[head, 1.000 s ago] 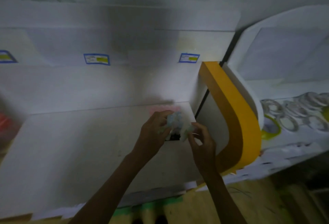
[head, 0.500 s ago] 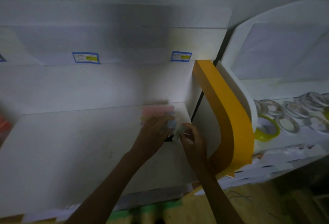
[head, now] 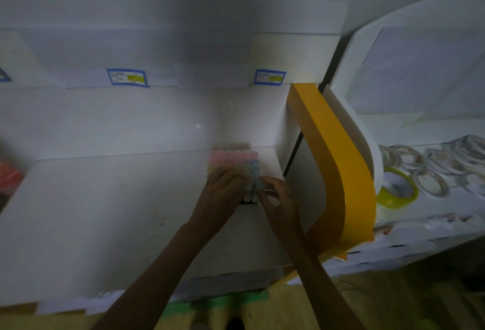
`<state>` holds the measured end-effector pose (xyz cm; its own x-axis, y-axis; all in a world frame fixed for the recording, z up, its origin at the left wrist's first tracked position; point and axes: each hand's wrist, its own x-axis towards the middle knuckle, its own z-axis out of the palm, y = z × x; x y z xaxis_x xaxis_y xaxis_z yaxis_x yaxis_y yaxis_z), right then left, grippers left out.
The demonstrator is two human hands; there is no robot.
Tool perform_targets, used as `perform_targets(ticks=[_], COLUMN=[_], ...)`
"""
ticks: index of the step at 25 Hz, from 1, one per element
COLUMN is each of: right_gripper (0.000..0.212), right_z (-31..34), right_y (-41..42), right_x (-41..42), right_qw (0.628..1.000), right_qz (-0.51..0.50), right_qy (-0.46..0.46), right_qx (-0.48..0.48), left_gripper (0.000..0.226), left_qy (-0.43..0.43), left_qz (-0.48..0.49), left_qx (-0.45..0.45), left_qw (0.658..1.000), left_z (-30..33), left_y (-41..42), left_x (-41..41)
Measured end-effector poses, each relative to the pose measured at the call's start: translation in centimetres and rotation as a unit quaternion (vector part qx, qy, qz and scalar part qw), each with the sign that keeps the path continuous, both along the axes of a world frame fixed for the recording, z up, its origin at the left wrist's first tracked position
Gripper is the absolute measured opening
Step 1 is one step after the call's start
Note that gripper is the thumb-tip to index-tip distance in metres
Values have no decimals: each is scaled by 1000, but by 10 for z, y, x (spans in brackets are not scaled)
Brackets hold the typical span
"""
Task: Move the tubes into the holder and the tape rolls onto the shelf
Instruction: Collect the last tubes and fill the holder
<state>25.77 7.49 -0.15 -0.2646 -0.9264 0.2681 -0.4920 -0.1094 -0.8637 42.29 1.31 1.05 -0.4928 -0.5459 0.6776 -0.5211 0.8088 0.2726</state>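
Loading tubes into the holder, judged from hands + task. Biggest first: white shelf unit (head: 105, 211) fills left/centre, w/ a yellow-edged divider (head: 338, 172) curving down its right side. Past that, a second white shelf (head: 433, 130) carrying the tape rolls (head: 430, 167), several clear/silvery ones in a row plus one yellow-green roll (head: 397, 190) nearest the divider, so tape part looks done or mostly done.

Tubes (head: 236, 161): pastel caps, pink + blue, packed upright in a block at back right corner of the centre shelf. Holder (head: 248, 201) only shows as a dark strip under the near tubes; blurry, can't count slots.

Left hand (head: 223, 193) fingers curled against the near-left side of the tube block, seems to steady it; can't tell if it really grips a tube. Right hand (head: 278, 198) thumb + forefinger narrow, pinching a small pale thing at the block's near edge, prob a tube, too blurry to confirm.

To do it well: keep tube vertical, line up over a free slot, brace the block w/ left so neighbours don't tip, push straight down, release only once seated.
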Motion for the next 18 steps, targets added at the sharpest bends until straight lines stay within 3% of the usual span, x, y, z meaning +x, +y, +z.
perform_targets(ticks=[3,8,12,14,18], right_gripper=[34,27,41,29,27], right_z=[-11,-22,-38,-39,-26], right_y=[-5,-12,-18,-17,-11], right_x=[-1,-2,-2,-2,-2], right_qw=[997,995,988,988,989], right_qz=[-8,-19,-16,-13,6], right_qy=[37,44,85,93,87], right_qx=[-63,-87,-125,-125,-115], left_gripper=[15,18,21,17,17], left_qy=[0,10,10,4,-17], left_qz=[28,23,14,17,45], left_qx=[-39,-23,-19,-24,-33], left_qw=[999,999,1000,1000,998], left_z=[2,7,6,4,4], left_y=[1,6,4,3,0], left_x=[2,-4,-5,-2,3])
